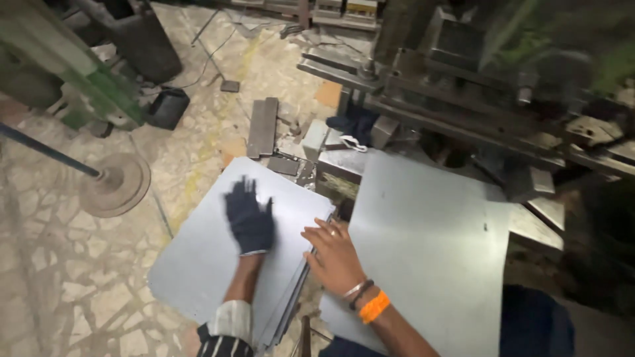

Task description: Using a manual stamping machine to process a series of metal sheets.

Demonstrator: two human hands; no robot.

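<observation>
The left hand (249, 217), in a dark knitted glove, lies flat and spread, fingers apart, on the top of a stack of thin grey metal sheets (198, 258), near the stack's right edge and towards its far corner; it presses on the sheet and grips nothing. The bare right hand (336, 254), with a ring, a metal bangle and an orange band at the wrist, rests just beside it at that same right edge, fingers curled loosely over the side of the stack; whether it pinches a sheet cannot be told. The stack sits low over a cracked pale stone floor (59, 277), its near corner by the person's striped sleeve (221, 330). To the right, a single large grey metal sheet (423, 244) lies on the bed of a heavy dark steel press machine (463, 86), its left edge close to the right hand and its far edge under the machine's tooling. Beyond the stack's far corner stand dark flat steel bars (262, 125) and a white cloth scrap (354, 143). At the left, a blue rod runs into a round rusty metal disc (116, 184), below a green machine frame (86, 86) and a black container (167, 107)
</observation>
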